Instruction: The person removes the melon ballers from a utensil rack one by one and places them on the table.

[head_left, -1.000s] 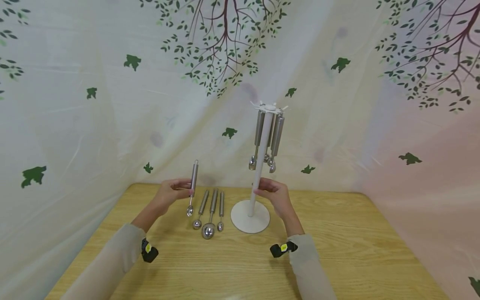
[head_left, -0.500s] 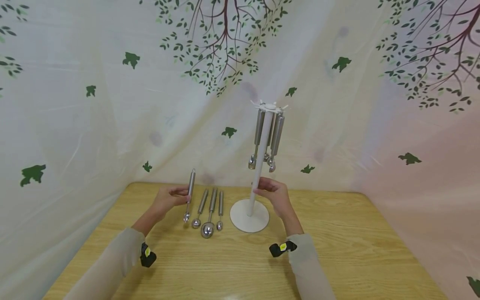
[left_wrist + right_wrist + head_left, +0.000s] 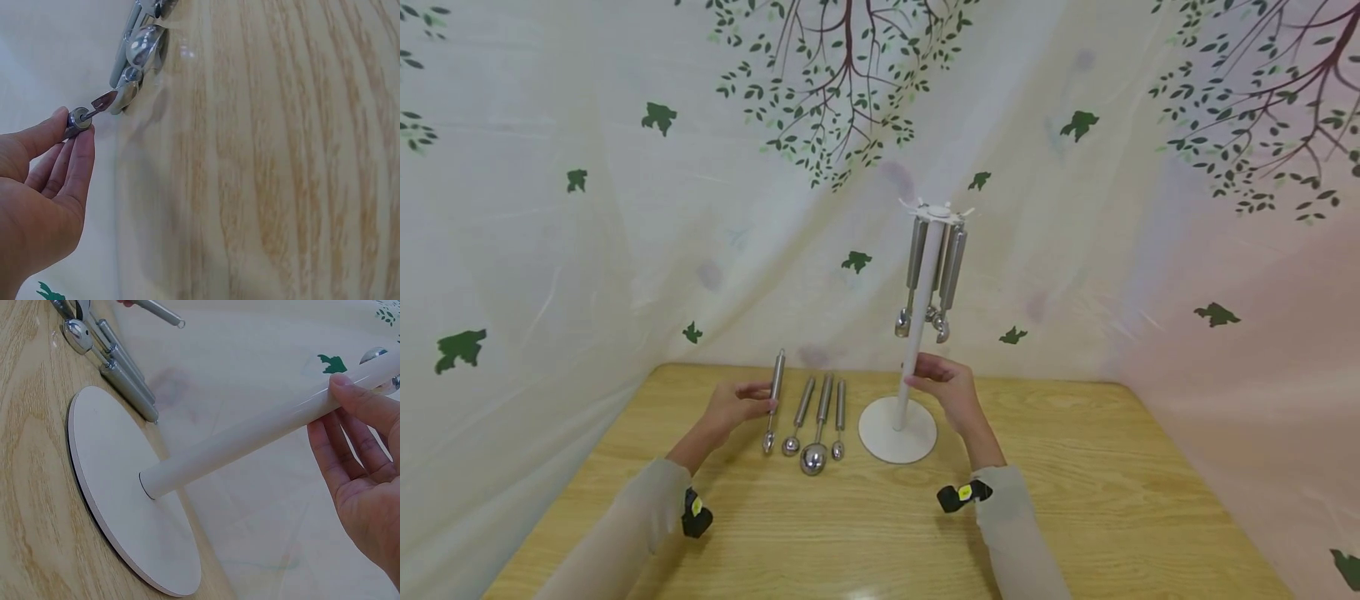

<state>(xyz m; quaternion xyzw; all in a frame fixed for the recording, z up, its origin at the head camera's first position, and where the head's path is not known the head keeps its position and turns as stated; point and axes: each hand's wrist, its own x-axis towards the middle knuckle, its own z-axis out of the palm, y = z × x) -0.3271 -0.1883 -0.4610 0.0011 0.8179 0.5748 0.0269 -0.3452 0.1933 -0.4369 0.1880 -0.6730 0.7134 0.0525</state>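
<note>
My left hand (image 3: 727,410) pinches a small steel scoop (image 3: 777,377) by its handle, thumb against fingers. The scoop stands nearly upright, its small bowl down close over the table at the left end of a row of utensils. In the left wrist view the handle end (image 3: 78,119) shows between thumb and fingertips. Beside it lie a round scoop (image 3: 802,404), a larger ball scoop (image 3: 813,458) and a small oval scoop (image 3: 840,406). My right hand (image 3: 949,392) grips the white pole (image 3: 250,447) of an upright utensil stand, low above its round base (image 3: 880,429).
Several steel utensils (image 3: 955,267) hang from the hooked top (image 3: 937,213) of the stand. The wooden table (image 3: 1075,483) ends at the back against a pale curtain (image 3: 625,267) printed with leaves and branches. A small black camera is strapped on each wrist.
My left hand has lowered the small scoop and moved it slightly left, bringing its bowl down toward the table. My right hand keeps its grip on the pole.
</note>
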